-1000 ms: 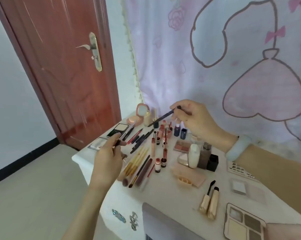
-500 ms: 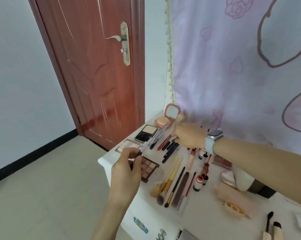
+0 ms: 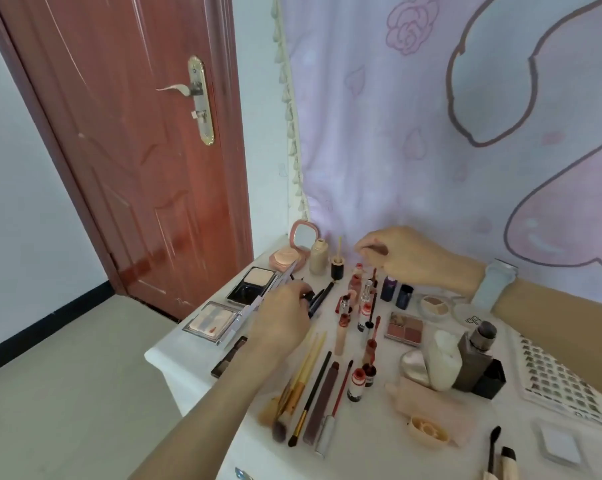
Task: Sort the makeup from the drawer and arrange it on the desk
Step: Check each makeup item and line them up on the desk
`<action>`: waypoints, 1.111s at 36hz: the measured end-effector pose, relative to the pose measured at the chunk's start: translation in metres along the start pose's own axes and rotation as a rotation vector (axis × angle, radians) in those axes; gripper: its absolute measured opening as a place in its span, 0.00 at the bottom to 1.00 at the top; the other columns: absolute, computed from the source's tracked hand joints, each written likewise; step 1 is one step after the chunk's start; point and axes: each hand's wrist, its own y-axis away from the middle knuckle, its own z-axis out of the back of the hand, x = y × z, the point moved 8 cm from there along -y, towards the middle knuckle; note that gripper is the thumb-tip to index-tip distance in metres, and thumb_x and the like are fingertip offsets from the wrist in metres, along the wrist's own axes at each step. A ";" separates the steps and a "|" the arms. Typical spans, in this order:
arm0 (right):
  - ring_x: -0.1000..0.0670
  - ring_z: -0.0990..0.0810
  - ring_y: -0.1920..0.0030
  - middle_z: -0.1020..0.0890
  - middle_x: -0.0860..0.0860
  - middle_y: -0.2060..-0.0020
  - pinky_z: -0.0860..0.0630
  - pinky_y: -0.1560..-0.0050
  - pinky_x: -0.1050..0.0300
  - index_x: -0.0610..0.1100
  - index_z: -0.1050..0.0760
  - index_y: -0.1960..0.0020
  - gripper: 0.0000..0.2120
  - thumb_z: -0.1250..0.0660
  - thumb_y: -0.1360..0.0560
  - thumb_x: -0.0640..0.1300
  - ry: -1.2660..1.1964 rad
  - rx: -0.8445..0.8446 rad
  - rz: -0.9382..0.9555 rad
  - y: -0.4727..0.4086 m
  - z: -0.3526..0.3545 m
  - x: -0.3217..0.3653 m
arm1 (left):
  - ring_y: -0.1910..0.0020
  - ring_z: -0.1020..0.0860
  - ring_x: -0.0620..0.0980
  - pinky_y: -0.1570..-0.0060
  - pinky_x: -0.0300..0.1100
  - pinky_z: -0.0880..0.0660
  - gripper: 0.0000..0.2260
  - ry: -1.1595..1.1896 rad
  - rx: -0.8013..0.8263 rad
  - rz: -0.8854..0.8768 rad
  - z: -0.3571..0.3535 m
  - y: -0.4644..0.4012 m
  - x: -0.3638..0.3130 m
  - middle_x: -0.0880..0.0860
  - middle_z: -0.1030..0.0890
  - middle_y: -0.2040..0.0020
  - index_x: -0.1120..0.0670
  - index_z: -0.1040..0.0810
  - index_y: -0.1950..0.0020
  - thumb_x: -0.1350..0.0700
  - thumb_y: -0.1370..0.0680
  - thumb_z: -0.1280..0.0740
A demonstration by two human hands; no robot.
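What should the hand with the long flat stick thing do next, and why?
Probably the left hand should lay down the long pale slim box it holds, beside the black pens. The box hangs slanted over the compacts, and similar slim things already lie in that row.

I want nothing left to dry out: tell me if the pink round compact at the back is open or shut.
Open. The pink compact has its lid raised, the mirror facing out and the powder pan exposed below, at the desk's back corner.
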 end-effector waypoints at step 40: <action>0.40 0.64 0.26 0.62 0.42 0.25 0.65 0.29 0.41 0.46 0.58 0.24 0.34 0.42 0.22 0.48 1.090 -0.106 0.005 -0.023 0.016 -0.121 | 0.58 0.24 0.52 0.61 0.44 0.27 0.09 -0.344 0.110 0.027 -0.065 -0.070 0.019 0.55 0.21 0.52 0.58 0.28 0.43 0.62 0.23 0.42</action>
